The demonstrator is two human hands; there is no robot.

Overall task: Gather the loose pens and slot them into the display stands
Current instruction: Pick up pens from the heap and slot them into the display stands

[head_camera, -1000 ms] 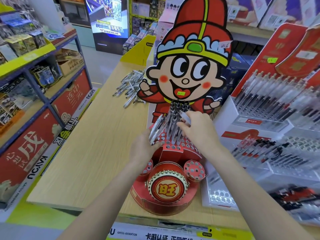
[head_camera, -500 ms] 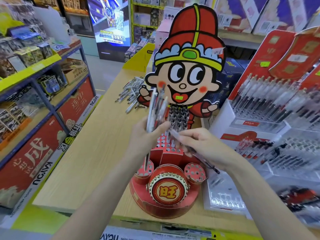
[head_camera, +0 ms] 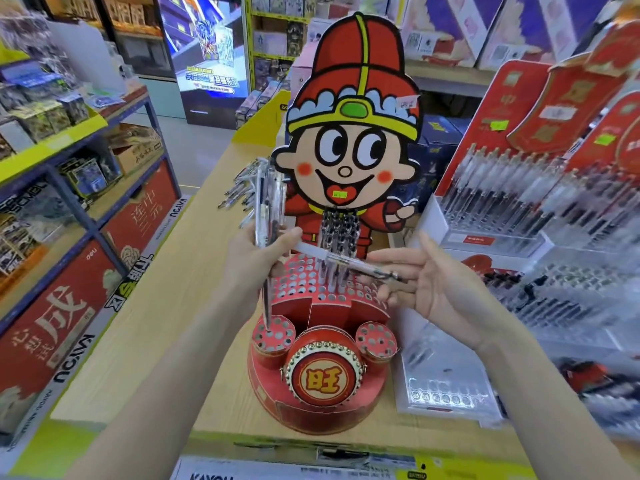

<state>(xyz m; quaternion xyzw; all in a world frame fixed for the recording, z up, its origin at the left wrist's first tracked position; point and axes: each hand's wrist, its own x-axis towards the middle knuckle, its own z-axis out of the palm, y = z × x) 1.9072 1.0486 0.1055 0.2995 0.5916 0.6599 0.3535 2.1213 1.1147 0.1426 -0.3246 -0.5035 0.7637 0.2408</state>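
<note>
Pen [head_camera: 341,263]: one loose pen lies nearly horizontal directly in front of the stand [head_camera: 320,341], above its perforated upper tier [head_camera: 304,282]. The long axis runs across the stand, from the left hand [head_camera: 256,261] to the right hand [head_camera: 426,289], dipping slightly toward the right. The dark tip end rests on the right fingers [head_camera: 394,271]; the white end points at the left thumb.

Right hand: palm up, fingers spread and almost straight. The pen lies across the fingers; whether the thumb pins it cannot be told from this view.

Left hand: curled round a bundle [head_camera: 266,209] of clear pens, held upright just left of the stand's cartoon backboard [head_camera: 349,133]. One pen of the bundle hangs lower, its tip at the small left cup [head_camera: 273,336] at the stand's base; whether it has entered a hole is not clear.

Already-slotted pens [head_camera: 337,233] stand in the rear rows of the tier, just behind the loose pen. Most holes in front of them are open. A heap of loose pens [head_camera: 242,192] lies on the table [head_camera: 145,306] behind and left of the stand.

Judgement: the holes run vertically and the pen lies crosswise, so it must be turned roughly a quarter-turn, tip down, before insertion. The right hand is nearer to the open holes and carries the tip end.
</note>
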